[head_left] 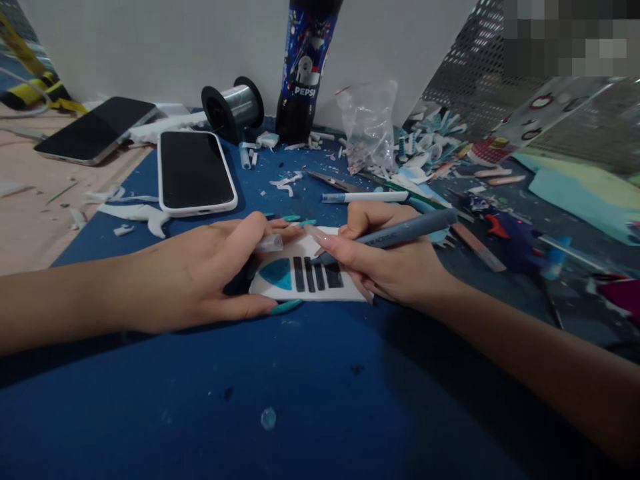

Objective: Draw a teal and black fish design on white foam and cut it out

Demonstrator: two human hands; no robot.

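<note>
A white flat piece point(280, 291) lies on the blue mat, painted with a teal rounded shape and several dark bars. My left hand point(200, 273) grips its left side, thumb along the near edge and fingers over the far edge. A small translucent cap-like piece point(270, 244) pokes out by its bent finger. In my right hand point(390, 257) is a grey-blue acrylic marker point(400, 230), pinched and slanted, its tip at the dark bars. The right hand's lower side rests on the white piece's right end and hides part of it.
Beyond my hands lie a white-cased phone point(196, 172), a wire spool point(233, 107), a Pepsi bottle point(306, 73), a plastic bag point(370, 127) and a white pen point(365, 197). Rightward are foam scraps point(430, 140) and a dark blue glue gun point(520, 237). Another phone point(97, 130) lies left.
</note>
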